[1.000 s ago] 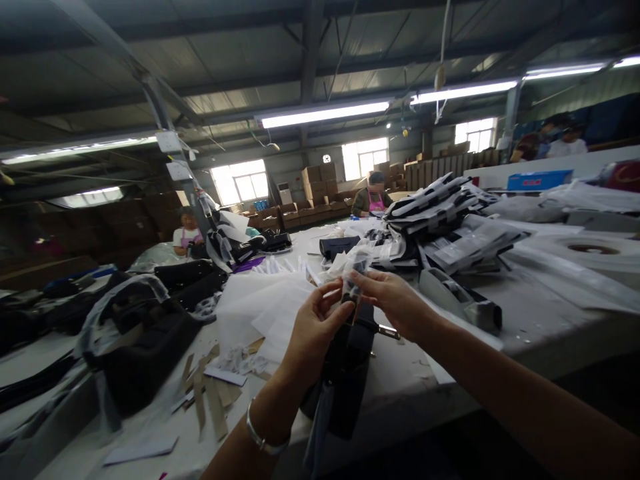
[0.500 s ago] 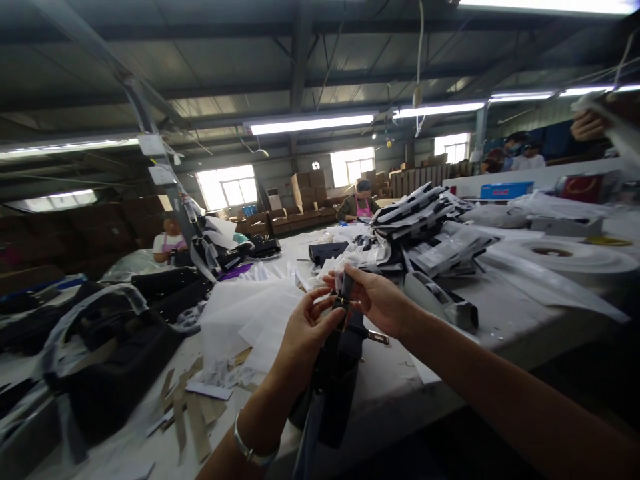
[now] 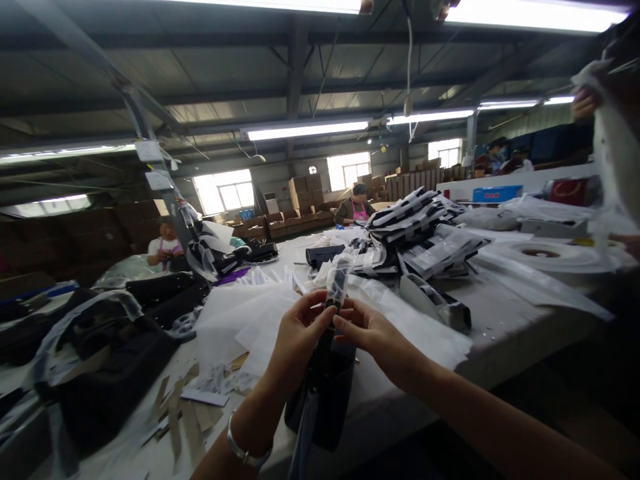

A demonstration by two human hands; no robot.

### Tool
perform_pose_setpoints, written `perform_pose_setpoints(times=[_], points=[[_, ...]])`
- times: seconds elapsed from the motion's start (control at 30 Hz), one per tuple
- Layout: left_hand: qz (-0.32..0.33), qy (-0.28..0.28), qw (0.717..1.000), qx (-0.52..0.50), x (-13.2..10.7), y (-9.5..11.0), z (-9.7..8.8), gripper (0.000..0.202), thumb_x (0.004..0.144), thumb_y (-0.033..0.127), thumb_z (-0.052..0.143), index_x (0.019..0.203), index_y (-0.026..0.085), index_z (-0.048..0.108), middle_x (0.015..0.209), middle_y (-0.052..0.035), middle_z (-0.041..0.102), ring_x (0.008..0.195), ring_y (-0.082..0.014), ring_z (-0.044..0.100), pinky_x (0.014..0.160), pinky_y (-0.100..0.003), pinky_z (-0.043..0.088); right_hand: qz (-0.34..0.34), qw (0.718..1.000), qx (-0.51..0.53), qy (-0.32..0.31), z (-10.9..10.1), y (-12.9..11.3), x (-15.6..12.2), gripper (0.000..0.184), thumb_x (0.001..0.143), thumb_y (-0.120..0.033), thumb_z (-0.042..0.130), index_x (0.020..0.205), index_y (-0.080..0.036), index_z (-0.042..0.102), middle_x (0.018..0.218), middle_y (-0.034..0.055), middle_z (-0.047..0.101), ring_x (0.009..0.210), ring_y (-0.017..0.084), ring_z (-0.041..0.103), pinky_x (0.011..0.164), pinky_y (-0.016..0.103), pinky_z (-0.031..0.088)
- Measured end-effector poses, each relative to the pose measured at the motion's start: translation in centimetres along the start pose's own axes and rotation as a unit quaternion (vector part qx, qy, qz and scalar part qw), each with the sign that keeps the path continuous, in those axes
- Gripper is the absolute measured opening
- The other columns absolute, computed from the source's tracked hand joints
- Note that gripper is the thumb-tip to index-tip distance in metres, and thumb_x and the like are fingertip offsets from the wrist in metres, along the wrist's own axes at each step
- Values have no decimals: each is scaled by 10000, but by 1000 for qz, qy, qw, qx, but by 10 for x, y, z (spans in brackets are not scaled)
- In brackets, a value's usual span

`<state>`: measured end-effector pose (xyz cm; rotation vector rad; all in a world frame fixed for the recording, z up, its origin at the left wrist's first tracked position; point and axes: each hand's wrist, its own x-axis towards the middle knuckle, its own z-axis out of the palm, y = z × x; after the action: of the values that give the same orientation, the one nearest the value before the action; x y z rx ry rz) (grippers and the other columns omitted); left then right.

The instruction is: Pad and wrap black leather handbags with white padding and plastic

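Note:
My left hand [image 3: 299, 331] and my right hand [image 3: 367, 333] meet in front of me over the table edge. Both pinch a narrow dark strap [image 3: 336, 288] that stands up between the fingertips, its top wrapped in clear plastic. The strap belongs to a black bag [image 3: 324, 393] that hangs down over the near edge of the white table [image 3: 500, 320]. A silver bracelet circles my left wrist.
White tissue sheets [image 3: 240, 320] lie behind my hands, with cardboard scraps [image 3: 195, 407] to the left. Black bags [image 3: 110, 373] pile at the left. Packed striped items [image 3: 420, 213] and a tape roll [image 3: 550, 257] lie to the right. Other people work farther back, and a person's hand holds white material at upper right.
My hands have dropped slightly and moved together on the strap, the right hand now lower. The view has tilted up and shifted, showing another person's hand and white material at right.

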<state>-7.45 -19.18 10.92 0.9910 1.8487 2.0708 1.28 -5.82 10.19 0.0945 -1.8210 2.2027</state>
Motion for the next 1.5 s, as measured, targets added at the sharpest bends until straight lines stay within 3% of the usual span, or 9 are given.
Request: perform_pose_setpoints(times=[0.2, 0.33, 0.63, 0.8, 0.93, 1.13, 1.27, 1.37, 1.5], points=[[130, -5, 971, 202, 12, 18, -15, 307, 830, 345, 733, 1114, 232, 701, 1000, -20, 714, 722, -131, 683, 635, -216, 549, -60, 998, 7, -14, 8, 10, -2, 412, 820, -434, 739, 1143, -181, 715, 1053, 65, 743, 1035, 240, 664, 919, 341, 486], [216, -48, 916, 334, 19, 38, -19, 133, 821, 220, 741, 953, 226, 753, 944, 5, 733, 733, -121, 680, 694, -202, 520, -86, 994, -67, 19, 9, 6, -4, 382, 808, -443, 740, 1080, -176, 752, 970, 48, 758, 949, 246, 672, 825, 324, 488], [218, -156, 824, 499, 23, 71, -10, 66, 875, 165, 670, 845, 184, 726, 778, 6, 710, 710, -125, 643, 660, -216, 424, -108, 984, -132, 43, 7, 6, -10, 215, 850, -354, 674, 952, -181, 753, 882, 14, 739, 842, 201, 649, 755, 279, 468], [216, -91, 814, 532, 24, 66, -6, 53, 872, 171, 654, 830, 190, 680, 782, 20, 662, 667, -118, 602, 639, -235, 397, -129, 979, -157, 30, 7, 10, -11, 186, 882, -323, 628, 955, -189, 736, 856, -4, 714, 805, 179, 617, 725, 264, 449], [261, -64, 800, 536, 22, 58, -4, 57, 898, 173, 615, 860, 204, 645, 814, 29, 629, 664, -110, 584, 619, -231, 392, -129, 979, -153, 25, 8, 12, -9, 198, 880, -339, 631, 957, -192, 738, 845, -9, 709, 804, 179, 613, 715, 261, 450], [389, -83, 715, 575, 12, 48, -18, 62, 972, 210, 527, 961, 211, 587, 910, 7, 644, 768, -122, 623, 652, -233, 421, -149, 980, -130, 31, 8, 15, -7, 259, 877, -279, 629, 1111, -226, 724, 906, -19, 724, 911, 199, 653, 804, 275, 479], [424, -108, 674, 595, 1, 40, -31, 92, 991, 200, 492, 1050, 225, 558, 960, 4, 660, 835, -126, 644, 677, -225, 442, -107, 988, -89, 67, 7, 20, -8, 605, 847, -344, 689, 1410, -204, 516, 839, -19, 738, 868, 206, 686, 802, 311, 516], [412, -109, 683, 593, -9, 27, -38, 113, 995, 192, 485, 1074, 234, 554, 978, 3, 661, 854, -126, 651, 684, -219, 450, -90, 990, -66, 89, 4, 25, -9, 834, 819, -385, 725, 1523, -161, 338, 897, 17, 761, 917, 229, 702, 883, 373, 529], [366, -99, 753, 538, -19, 11, -45, 124, 990, 180, 495, 1064, 242, 573, 993, -3, 654, 863, -114, 648, 724, -206, 468, -86, 995, -32, 24, 0, 32, -12, 728, 814, -394, 731, 1457, -189, 458, 1009, 52, 764, 994, 246, 704, 942, 414, 534]])
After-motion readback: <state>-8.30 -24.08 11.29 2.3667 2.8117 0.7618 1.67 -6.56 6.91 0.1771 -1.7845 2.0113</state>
